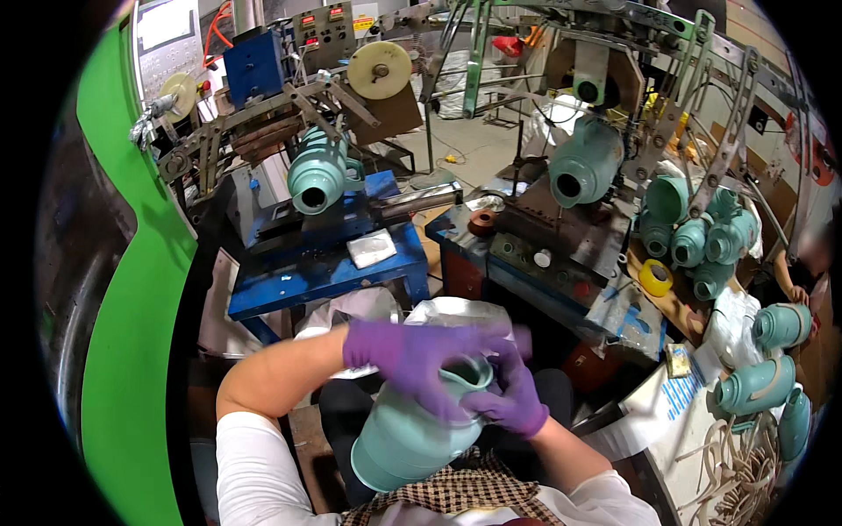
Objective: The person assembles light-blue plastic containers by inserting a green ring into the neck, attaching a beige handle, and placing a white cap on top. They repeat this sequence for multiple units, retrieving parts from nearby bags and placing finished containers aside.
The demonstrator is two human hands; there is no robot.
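Note:
A teal plastic thermos jug shell [408, 438] leans across my lap, its open spouted mouth [469, 373] tilted up and to the right. My left hand [408, 355], in a purple glove, reaches over the near side of the mouth. It is smeared by motion, so its grip is unclear. At the right of the rim, my right hand [513, 399], gloved too, has its thumb and fingers closed on the neck. Where the two hands meet above the mouth, the fingers blur together. I cannot make out any small thing between them.
Two machines ahead carry teal jug shells, one on the left [317, 175] and one on the right [583, 167]. Several shells [693, 237] are piled at right, near a yellow tape roll [655, 277]. Beige straps [732, 478] lie lower right; another person's hand [794, 294] is beyond.

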